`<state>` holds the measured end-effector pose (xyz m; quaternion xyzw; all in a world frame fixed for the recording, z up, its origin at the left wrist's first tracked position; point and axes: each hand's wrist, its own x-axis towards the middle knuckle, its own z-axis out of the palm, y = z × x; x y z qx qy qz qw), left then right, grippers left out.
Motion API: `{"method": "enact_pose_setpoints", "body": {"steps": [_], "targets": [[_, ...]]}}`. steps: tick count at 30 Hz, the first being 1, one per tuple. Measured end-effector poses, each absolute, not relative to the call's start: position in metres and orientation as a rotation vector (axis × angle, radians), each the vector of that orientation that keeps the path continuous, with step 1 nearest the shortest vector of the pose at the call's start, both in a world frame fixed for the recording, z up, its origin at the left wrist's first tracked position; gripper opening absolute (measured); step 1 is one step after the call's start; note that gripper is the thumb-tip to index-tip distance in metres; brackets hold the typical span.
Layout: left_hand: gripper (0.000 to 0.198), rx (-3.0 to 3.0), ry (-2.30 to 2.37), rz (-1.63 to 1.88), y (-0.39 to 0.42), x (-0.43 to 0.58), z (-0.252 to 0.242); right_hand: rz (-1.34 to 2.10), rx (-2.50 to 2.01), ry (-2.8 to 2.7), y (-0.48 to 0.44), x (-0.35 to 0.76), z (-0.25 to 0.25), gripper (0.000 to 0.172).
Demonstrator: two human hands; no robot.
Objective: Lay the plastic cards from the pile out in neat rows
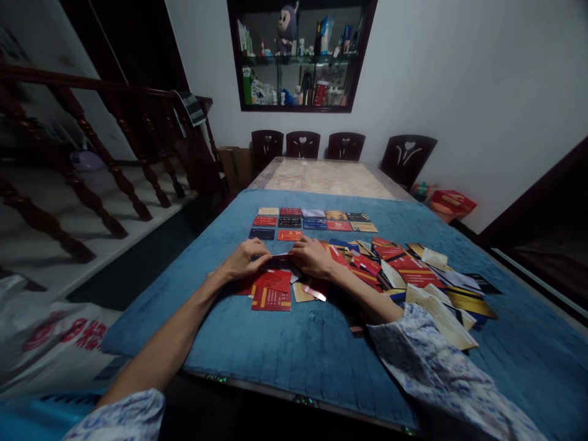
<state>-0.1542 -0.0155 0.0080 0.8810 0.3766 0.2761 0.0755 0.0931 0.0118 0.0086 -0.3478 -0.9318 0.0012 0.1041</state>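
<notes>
My left hand [245,260] and my right hand [313,257] are close together over the blue cloth. Between their fingertips they pinch a thin card [280,258], seen nearly edge-on, so its face is hidden. Just beneath lie red card sleeves [272,299] with gold stripes and a gold card [302,293], partly overlapping. Beyond my fingers, bank-type cards are laid out in neat rows; an orange-red card [290,235] and a dark blue card [261,234] form the nearest row. By my right forearm spreads a loose pile of cards and paper sleeves [416,271].
The blue cloth [220,334] covers the near part of a long table with a stone-like far end [316,177]. Dark chairs [303,144] stand behind it. A wooden railing [114,92] and a white plastic bag [50,343] are at left; a red bag [452,203] is at right.
</notes>
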Motion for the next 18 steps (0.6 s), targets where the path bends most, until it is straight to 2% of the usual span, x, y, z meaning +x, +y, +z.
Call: {"method": "enact_pose_setpoints", "body": {"steps": [5,12,18], "targets": [[0.022,2.631,1.238,0.861,-0.01,-0.157,0.0,0.012,-1.13,-2.665,0.01,0.091,0.006,0.021],[0.03,2.642,1.258,0.94,-0.008,-0.158,-0.005,0.052,-1.078,-2.528,0.012,0.091,0.004,0.018],[0.023,2.613,1.187,1.116,-0.008,-0.155,-0.004,0.114,-1.032,-2.338,0.011,0.092,0.008,0.011]]}}
